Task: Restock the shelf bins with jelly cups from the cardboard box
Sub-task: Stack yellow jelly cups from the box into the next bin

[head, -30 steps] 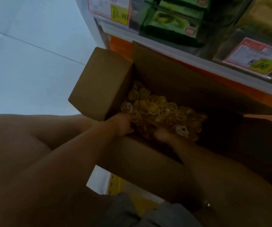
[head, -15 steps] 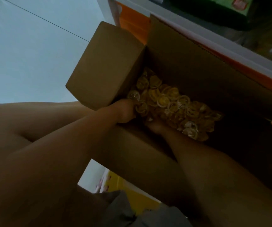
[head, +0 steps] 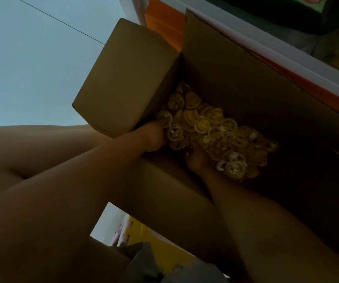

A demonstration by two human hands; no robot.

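An open cardboard box [head: 235, 82] stands against the shelf, its left flap [head: 123, 78] raised. Inside lies a heap of yellow jelly cups [head: 209, 123] with clear rims. My left hand [head: 154, 137] is at the heap's left end, just under the flap, with its fingers curled down among the cups. At the near side of the heap, my right hand [head: 197, 160] is pushed in, and cups hide its fingers. Both forearms cross the box's near wall.
The shelf's white and orange front edge [head: 286, 56] runs diagonally behind the box, with dark green packages [head: 286, 9] above it. Pale floor [head: 32, 68] lies to the left. Below the box there is a yellow packet [head: 164, 242].
The view has tilted down and closer to the box. Both hands have stayed in the heap and sunk a little deeper among the cups.
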